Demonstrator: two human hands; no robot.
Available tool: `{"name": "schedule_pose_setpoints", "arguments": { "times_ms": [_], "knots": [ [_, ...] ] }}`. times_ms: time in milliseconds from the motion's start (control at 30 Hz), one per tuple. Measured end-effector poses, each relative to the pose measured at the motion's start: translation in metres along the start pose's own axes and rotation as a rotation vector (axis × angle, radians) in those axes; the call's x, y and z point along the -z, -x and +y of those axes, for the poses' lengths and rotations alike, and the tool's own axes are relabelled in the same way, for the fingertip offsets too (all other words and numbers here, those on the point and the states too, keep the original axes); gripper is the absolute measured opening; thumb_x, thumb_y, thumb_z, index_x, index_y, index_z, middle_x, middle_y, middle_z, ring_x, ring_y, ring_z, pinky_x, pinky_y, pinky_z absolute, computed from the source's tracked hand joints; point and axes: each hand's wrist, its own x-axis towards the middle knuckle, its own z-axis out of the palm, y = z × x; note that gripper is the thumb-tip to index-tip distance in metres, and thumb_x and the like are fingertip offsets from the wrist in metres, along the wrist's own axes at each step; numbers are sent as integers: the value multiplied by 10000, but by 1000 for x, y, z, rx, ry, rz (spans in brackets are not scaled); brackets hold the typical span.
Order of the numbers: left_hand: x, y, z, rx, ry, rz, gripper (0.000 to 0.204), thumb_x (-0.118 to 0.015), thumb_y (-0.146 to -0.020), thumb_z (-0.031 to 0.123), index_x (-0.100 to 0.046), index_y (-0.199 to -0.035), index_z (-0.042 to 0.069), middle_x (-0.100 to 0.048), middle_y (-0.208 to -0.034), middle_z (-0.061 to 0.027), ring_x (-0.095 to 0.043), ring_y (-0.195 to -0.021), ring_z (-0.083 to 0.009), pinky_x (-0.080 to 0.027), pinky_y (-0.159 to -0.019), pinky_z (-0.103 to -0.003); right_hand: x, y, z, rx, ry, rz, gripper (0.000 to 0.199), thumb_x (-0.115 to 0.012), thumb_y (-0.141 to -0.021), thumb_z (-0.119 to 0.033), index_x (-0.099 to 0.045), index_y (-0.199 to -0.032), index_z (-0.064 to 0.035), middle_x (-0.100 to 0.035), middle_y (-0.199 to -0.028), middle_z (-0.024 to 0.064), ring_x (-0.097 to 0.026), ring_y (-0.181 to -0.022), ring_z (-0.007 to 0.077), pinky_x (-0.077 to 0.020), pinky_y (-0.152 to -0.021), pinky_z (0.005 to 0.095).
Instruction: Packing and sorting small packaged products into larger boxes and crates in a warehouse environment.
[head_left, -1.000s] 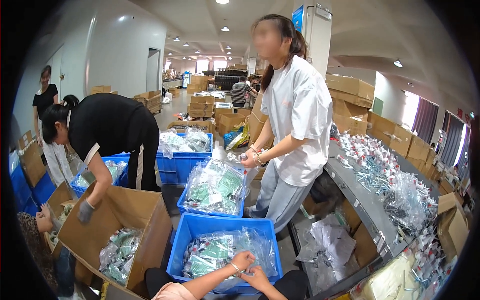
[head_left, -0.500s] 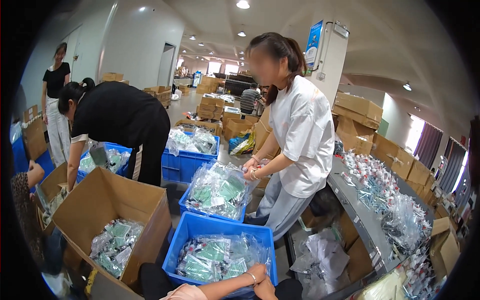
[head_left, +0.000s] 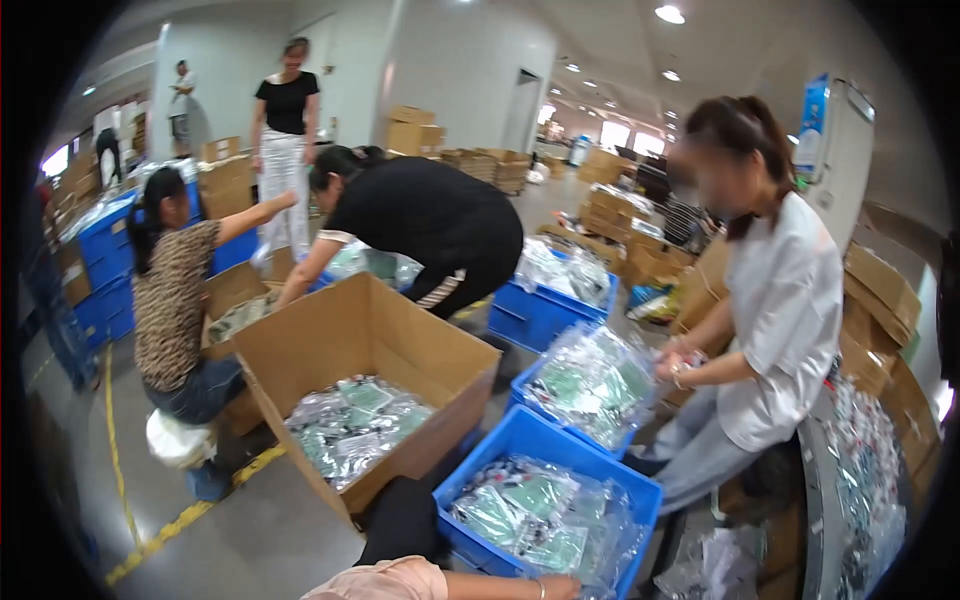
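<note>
In head view (only one avail.), see left hand [head_left: 562, 587], bare, w/ a thin light-coloured bangle [head_left: 542, 589] at wrist, low at near right end of a blue rectangular plastic tub [head_left: 530, 435], touching or just above flat clear-plastic bags w/ pale green inserts [head_left: 535, 500] lying loose inside. Can't tell if clamped on film or slack, b/c cut off at btm edge. Can't see right hand at all, so can't say if together or apart. Judge step in hand as handling bags at that tub, prob. partway; can't confirm more. For next move, prob. need to pinch one slippery bag cleanly w/o dragging neighbours. Left of tub, note a tall lidless brown cardboard box [head_left: 430, 335] w/ similar bags. Can't count overlapping bags or make out contents, given glare + blur. Can't ID item at hands [head_left: 675, 360] of co-worker in white T-shirt [head_left: 785, 320], nor see hands of co-worker in black top [head_left: 430, 215], hidden behind box wall.
</note>
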Motion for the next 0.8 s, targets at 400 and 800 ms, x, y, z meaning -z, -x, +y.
{"name": "schedule_pose_setpoints", "arguments": {
  "times_ms": [400,800],
  "knots": [
    [74,16,65,45,110,-156,161,-540,-672,222,-612,-699,81,-573,-636,-169,-556,-604,-332,-446,-561,-411,3,-24,31,-109,99,-67,160,-492,-836,-196,-603,-797,-87,-525,-613,-20,-453,-478,72,-322,-402,188],
    [104,18,65,58,-391,-105,153,-516,-655,171,-616,-683,58,-599,-695,-150,-586,-658,-292,-461,-570,-400,-31,-34,28,28,-21,174,137,-528,-818,-178,-601,-794,-64,-548,-647,-1,-465,-485,77,-342,-398,193]
  ]
}}
